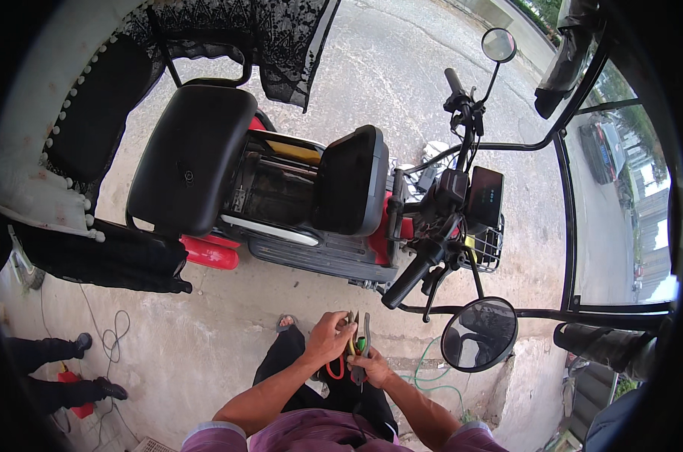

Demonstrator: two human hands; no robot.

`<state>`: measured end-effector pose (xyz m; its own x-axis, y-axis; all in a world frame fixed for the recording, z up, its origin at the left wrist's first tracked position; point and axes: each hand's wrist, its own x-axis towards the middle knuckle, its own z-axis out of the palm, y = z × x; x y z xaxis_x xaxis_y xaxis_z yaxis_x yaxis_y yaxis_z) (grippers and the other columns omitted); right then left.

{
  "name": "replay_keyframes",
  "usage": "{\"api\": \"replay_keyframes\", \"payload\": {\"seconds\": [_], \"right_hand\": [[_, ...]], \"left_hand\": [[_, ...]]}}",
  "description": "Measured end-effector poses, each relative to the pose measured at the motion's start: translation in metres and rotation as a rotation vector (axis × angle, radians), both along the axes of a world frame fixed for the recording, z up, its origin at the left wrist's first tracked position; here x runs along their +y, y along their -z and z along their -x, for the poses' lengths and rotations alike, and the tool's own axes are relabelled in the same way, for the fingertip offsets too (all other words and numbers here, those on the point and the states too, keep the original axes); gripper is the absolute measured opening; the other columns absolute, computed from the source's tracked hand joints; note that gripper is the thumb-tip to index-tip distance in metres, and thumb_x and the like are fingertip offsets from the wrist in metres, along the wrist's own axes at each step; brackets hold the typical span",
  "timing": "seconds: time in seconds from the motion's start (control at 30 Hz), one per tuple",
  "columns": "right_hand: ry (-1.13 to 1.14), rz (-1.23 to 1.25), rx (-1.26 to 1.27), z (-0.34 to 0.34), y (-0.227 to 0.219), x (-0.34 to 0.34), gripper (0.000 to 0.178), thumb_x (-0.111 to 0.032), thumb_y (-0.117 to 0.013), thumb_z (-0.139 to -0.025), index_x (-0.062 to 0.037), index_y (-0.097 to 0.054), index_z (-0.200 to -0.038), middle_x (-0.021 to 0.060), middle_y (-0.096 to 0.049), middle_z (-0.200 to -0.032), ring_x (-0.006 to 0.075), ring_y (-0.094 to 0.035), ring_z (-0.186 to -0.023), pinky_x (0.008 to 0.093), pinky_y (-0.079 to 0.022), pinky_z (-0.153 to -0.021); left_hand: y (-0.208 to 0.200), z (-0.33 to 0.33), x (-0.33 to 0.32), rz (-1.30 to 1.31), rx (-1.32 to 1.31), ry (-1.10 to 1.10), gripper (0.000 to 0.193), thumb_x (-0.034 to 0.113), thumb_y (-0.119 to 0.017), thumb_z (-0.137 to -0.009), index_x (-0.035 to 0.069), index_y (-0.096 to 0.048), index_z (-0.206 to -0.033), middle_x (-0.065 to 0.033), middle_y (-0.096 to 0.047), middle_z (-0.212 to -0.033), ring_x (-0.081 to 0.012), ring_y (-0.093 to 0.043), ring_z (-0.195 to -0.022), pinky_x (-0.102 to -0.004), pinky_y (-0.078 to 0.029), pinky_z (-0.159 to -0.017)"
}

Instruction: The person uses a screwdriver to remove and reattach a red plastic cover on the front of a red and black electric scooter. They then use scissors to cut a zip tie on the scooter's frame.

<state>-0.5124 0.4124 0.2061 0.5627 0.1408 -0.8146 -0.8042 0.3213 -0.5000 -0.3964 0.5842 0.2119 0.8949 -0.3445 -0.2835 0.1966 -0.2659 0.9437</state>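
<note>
My left hand (330, 337) is closed, its fingers pinched around the upper end of a slim tool with a yellow part (351, 345). Close beside it, my right hand (371, 367) is wrapped round a pair of pliers (366, 331) with long grey handles pointing up and jaws downward. A small green piece (361, 344) shows between the tools. Below my left hand hangs a red-orange loop (335, 369), perhaps a tool handle. The tools overlap, so their exact shapes are partly hidden.
A three-wheeled electric scooter (319, 252) stands ahead, its seat box open. Its handlebar grip (407, 282) and round mirror (479, 334) reach toward my right. A green hose (432, 386) lies on the ground. At left stand another person's legs (55, 369) near a red object (76, 392) and cables.
</note>
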Motion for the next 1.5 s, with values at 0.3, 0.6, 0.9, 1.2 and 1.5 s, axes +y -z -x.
{"api": "replay_keyframes", "payload": {"seconds": [0.3, 0.6, 0.9, 1.2, 1.5], "right_hand": [[0.336, 0.21, 0.205, 0.088, -0.062, -0.118, 0.02, -0.012, -0.072, -0.086, -0.0067, -0.062, -0.102, 0.0027, -0.061, -0.076, 0.0125, -0.056, -0.062, 0.0276, -0.043, -0.054], [0.43, 0.526, 0.433, 0.197, -0.073, -0.144, 0.018, -0.009, -0.073, -0.083, -0.0054, -0.064, -0.097, 0.0031, -0.062, -0.072, 0.0125, -0.055, -0.056, 0.0287, -0.043, -0.049], [0.427, 0.503, 0.368, 0.158, -0.075, -0.153, 0.015, -0.007, -0.072, -0.082, -0.0034, -0.066, -0.096, 0.0031, -0.063, -0.071, 0.0125, -0.055, -0.052, 0.0295, -0.042, -0.046], [0.426, 0.416, 0.383, 0.168, -0.058, -0.158, 0.015, -0.008, -0.074, -0.082, -0.0055, -0.067, -0.095, 0.0014, -0.063, -0.073, 0.0111, -0.054, -0.055, 0.0281, -0.041, -0.049], [0.414, 0.407, 0.383, 0.168, -0.054, -0.174, 0.018, -0.009, -0.074, -0.081, -0.0057, -0.067, -0.098, 0.0028, -0.066, -0.078, 0.0129, -0.057, -0.059, 0.0292, -0.044, -0.052]], "left_hand": [[-0.002, -0.164, -0.125, 0.243, -0.248, 0.076, 0.028, 0.021, -0.064, -0.098, 0.002, -0.065, -0.12, -0.0142, -0.067, -0.107, -0.0269, -0.068, -0.096, -0.0364, -0.053, -0.085], [0.014, -0.208, -0.247, -0.052, -0.341, 0.171, 0.032, 0.033, -0.069, -0.092, 0.008, -0.065, -0.112, -0.0154, -0.067, -0.105, -0.0385, -0.067, -0.097, -0.0484, -0.055, -0.082], [0.061, -0.224, -0.275, -0.133, -0.548, 0.178, 0.021, 0.019, -0.072, -0.086, 0.009, -0.062, -0.102, -0.0163, -0.066, -0.088, -0.0418, -0.066, -0.084, -0.0491, -0.054, -0.068], [0.083, -0.213, -0.292, 0.158, -0.49, 0.188, 0.017, 0.016, -0.067, -0.086, 0.006, -0.063, -0.1, -0.0181, -0.066, -0.086, -0.0409, -0.067, -0.085, -0.0474, -0.053, -0.07], [0.078, -0.218, -0.298, 0.092, -0.441, 0.187, 0.032, 0.03, -0.071, -0.086, 0.004, -0.066, -0.104, -0.0234, -0.069, -0.095, -0.0449, -0.067, -0.093, -0.0465, -0.053, -0.075]]}}
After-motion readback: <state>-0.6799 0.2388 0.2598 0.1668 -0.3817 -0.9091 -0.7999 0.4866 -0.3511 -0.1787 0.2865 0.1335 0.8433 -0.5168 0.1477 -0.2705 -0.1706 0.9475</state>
